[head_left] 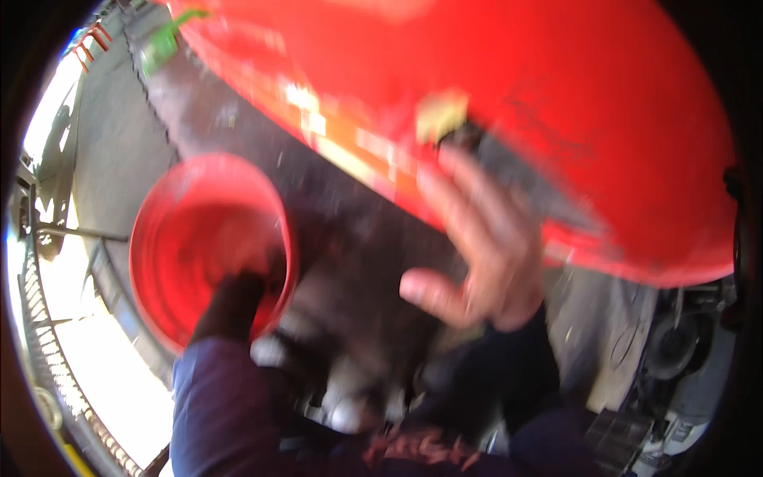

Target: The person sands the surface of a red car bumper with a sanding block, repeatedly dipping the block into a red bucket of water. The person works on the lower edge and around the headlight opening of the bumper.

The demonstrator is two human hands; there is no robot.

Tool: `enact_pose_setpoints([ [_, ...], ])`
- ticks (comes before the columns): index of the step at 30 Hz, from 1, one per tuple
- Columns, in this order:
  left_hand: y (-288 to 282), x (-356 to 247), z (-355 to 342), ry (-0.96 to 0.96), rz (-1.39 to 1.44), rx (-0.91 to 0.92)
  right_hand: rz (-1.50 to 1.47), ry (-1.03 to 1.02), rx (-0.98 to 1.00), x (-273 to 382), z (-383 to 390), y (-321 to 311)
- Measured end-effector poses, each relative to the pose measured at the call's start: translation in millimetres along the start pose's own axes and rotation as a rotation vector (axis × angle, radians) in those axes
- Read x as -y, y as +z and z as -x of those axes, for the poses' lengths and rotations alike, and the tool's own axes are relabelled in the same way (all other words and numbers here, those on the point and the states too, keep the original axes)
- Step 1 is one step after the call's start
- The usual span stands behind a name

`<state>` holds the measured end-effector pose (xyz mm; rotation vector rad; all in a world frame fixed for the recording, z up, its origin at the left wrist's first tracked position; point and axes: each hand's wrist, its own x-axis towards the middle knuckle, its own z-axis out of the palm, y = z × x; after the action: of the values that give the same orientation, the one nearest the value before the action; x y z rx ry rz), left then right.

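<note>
A round red bucket is at the left, its mouth facing me. My left forearm, in a dark sleeve, reaches into it; the hand is lost in shadow and blur there, fingers not readable. To the right, my right hand is raised with the thumb and fingers apart, holding nothing. Its fingertips are close to a large glossy red curved panel, which looks like vehicle bodywork; contact cannot be judged. By those fingertips, a small blurred yellowish patch shows against the red, beside a dark grey area.
Dark, wet-looking ground lies between bucket and panel, with a crack running along it. A green object is at the far left, and a red stool-like frame stands beyond. Grey machinery is at the lower right.
</note>
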<state>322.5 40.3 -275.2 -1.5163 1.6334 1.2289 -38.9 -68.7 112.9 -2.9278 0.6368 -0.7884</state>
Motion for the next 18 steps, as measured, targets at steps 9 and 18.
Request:
enact_pose_setpoints([
  [9,-82,-15,146,0.174,0.542,-0.126,0.021,-0.077,-0.058,-20,23,-13],
  [18,-157,-208,182,0.945,1.928,-1.359,-0.058,-0.063,-0.136,-17,26,-10],
])
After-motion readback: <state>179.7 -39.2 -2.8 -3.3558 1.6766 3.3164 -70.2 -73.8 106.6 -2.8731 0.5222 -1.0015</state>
